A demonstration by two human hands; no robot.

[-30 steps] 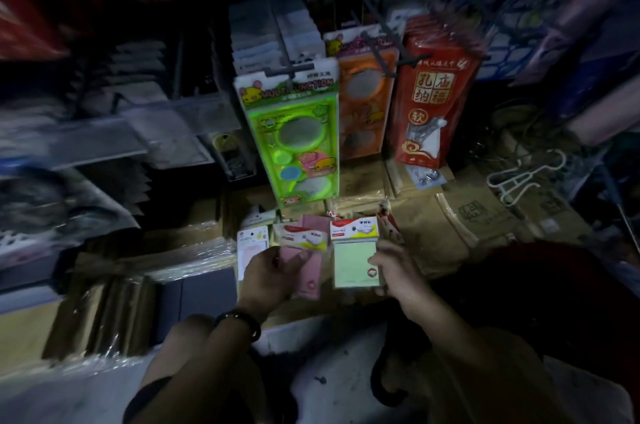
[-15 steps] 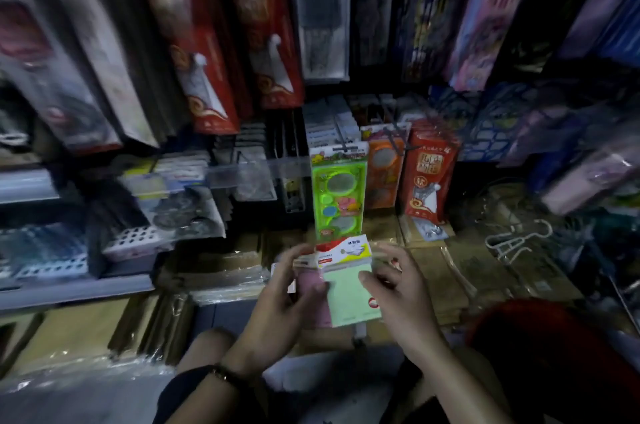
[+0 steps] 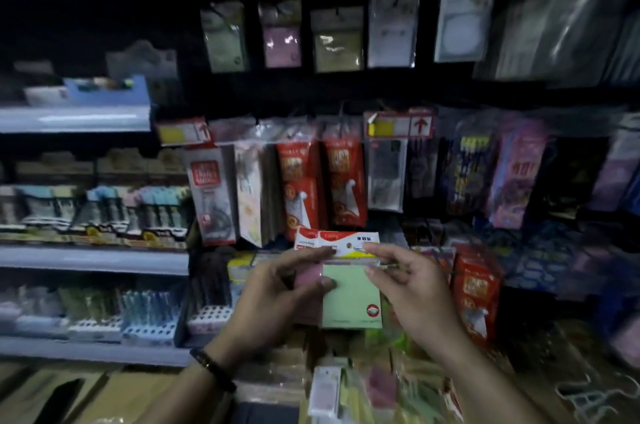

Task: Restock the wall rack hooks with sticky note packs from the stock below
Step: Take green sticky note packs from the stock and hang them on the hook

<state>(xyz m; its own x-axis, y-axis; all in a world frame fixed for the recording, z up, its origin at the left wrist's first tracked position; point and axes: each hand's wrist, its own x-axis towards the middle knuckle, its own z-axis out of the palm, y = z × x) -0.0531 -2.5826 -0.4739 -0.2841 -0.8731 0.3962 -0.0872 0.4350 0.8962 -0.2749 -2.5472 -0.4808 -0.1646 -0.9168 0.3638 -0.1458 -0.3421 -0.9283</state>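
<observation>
I hold a small stack of sticky note packs in front of the rack. The front pack is a green sticky note pack (image 3: 351, 299) with a red and white header card; a pink sticky note pack (image 3: 308, 274) sits behind it. My left hand (image 3: 277, 299) grips the stack from the left, thumb on the green pad. From the right, my right hand (image 3: 412, 288) pinches the header card's top edge. Sticky note packs on hooks (image 3: 337, 39) hang high on the dark wall rack. More loose packs (image 3: 377, 389) lie in the stock below.
Red hanging packs (image 3: 343, 181) and other bagged goods fill the hooks just behind my hands. Grey shelves (image 3: 93, 259) with stationery run along the left. Red boxes (image 3: 476, 288) stand at the right. Brown cartons (image 3: 104, 396) lie at the bottom left.
My view has swung upward from the low stock to the wall rack. Both hands have risen with the packs, and my right hand has moved up to the header card.
</observation>
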